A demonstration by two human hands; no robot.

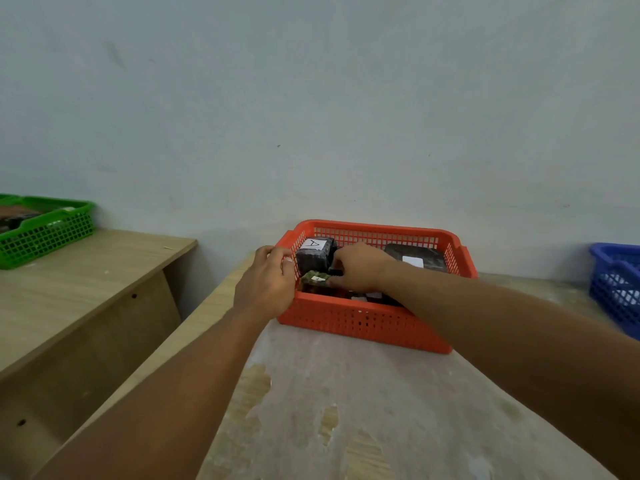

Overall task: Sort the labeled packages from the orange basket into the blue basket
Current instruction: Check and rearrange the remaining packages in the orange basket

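My left hand (265, 284) curls over the orange plastic mesh basket (363, 320) rim; my right hand's (360, 266) fingers pinch the small greenish labelled package (314, 279) inside it. This shallow pinch could slip before the blue mesh basket (614, 289), far right.

This looks like a plain back room or small workroom set up for sorting, not a lived-in home. A bare, scuffed pale blue-grey wall (311, 98) runs behind two simple laminate wooden tables (86, 271) standing side by side with a gap between. Perforated plastic baskets sit on them: a green basket (48, 233), an orange basket (367, 320) holding dark wrapped packages with white labels, and a blue basket (616, 289). The nearer tabletop (346, 410) is worn and blotchy.
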